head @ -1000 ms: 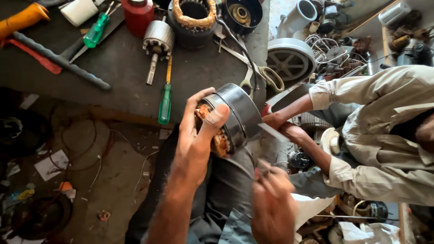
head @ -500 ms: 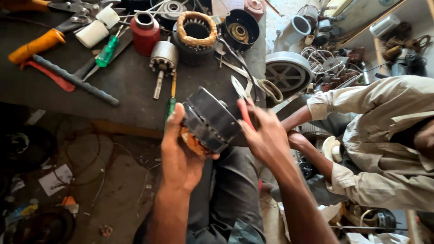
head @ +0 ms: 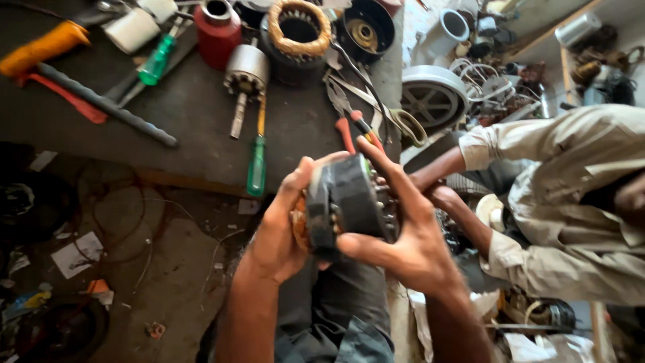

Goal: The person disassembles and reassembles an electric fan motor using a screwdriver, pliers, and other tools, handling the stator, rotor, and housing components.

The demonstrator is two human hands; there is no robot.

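- Since the earlier frame, your right hand (head: 410,249) has shifted from the top of the motor stator (head: 346,202) to its right flank, and the stator has turned edge-on to the camera.
- Your left hand (head: 279,232) cups the stator's left side; its fingers (head: 299,180) curl over the upper rim, pressed against the dark casing.
- Your right hand's fingers (head: 383,165) are spread across the casing's far face, thumb clamped on the lower front edge.
- Stator location: held between both hands above your lap, just off the counter (head: 195,114) edge, clear of it.
- Copper windings show only as an orange sliver at the left, mostly hidden behind your left palm.
- The stator's bore cannot be made out from this angle.
- On the counter: a green-handled screwdriver (head: 256,161) overhanging the edge, a rotor with shaft (head: 245,74), a wound stator ring (head: 299,30).
- A second person's arms (head: 470,202) reach in from the right; their hands are hidden behind yours.
- Floor debris at left is dim and indistinct.
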